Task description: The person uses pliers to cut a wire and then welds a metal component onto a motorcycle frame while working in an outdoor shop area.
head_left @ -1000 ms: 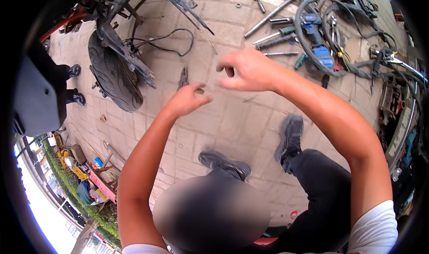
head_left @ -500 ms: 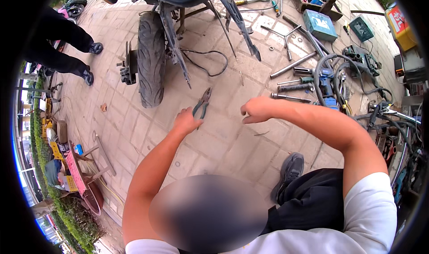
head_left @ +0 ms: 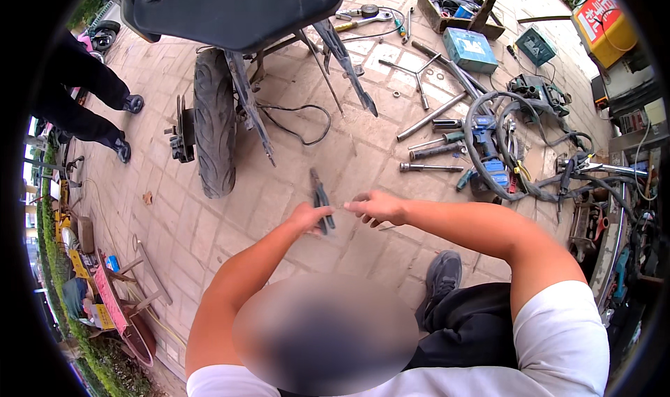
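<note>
My left hand (head_left: 308, 217) is closed around a pair of pliers (head_left: 319, 191) with dark handles, held above the paving with the jaws pointing away from me. Close by on the right, my right hand (head_left: 375, 208) has its fingers curled, thumb and forefinger drawn together toward the pliers' handles. Anything between those fingertips is too small and blurred to make out. Beyond both hands stands a motorbike's rear end, with a black tyre (head_left: 215, 128), grey frame bars (head_left: 250, 104) and a dark cable (head_left: 307, 143) looping onto the ground.
On the right lie a long socket bar (head_left: 431, 167), a three-armed wrench (head_left: 419, 76), a blue power tool (head_left: 488, 142) and hoses. Farther back are a teal box (head_left: 470, 50) and a tool tray (head_left: 460, 9). A person in dark trousers (head_left: 91, 93) stands at the far left.
The pliers have come toward me in my left hand and turned more end-on. My right hand has moved left and nearer to them. My view has shifted, showing more of the black seat.
</note>
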The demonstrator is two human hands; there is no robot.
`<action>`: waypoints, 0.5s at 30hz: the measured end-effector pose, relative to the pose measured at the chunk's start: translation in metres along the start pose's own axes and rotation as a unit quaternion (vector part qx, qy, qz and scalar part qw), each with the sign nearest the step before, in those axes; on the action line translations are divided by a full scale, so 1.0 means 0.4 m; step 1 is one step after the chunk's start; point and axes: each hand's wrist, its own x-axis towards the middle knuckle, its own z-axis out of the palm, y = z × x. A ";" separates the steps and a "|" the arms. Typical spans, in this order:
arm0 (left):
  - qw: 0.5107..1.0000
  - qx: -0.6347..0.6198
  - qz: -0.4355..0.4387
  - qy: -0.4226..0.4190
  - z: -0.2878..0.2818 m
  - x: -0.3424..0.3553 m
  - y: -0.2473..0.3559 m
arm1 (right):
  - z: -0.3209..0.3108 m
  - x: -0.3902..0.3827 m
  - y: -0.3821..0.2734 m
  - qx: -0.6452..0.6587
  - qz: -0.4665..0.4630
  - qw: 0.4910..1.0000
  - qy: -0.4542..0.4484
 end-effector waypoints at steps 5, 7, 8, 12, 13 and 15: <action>0.963 -0.093 0.109 -0.227 0.201 -0.156 0.071 | -0.056 -0.016 0.048 0.150 0.096 0.983 0.045; 0.954 -0.033 0.137 -0.266 0.205 -0.186 0.075 | -0.113 -0.020 0.115 0.137 0.136 0.981 0.026; 0.955 -0.004 0.128 -0.268 0.195 -0.194 0.079 | -0.154 -0.031 0.145 0.143 0.159 0.977 0.020; 0.971 0.073 0.118 -0.195 0.126 -0.169 0.040 | -0.347 -0.118 0.227 -0.053 0.194 0.971 -0.129; 0.973 0.099 0.119 -0.174 0.113 -0.170 0.057 | -0.398 -0.138 0.256 -0.170 0.214 0.950 -0.153; 0.980 0.092 0.112 -0.137 0.083 -0.171 0.055 | -0.449 -0.157 0.292 -0.418 0.255 0.842 -0.227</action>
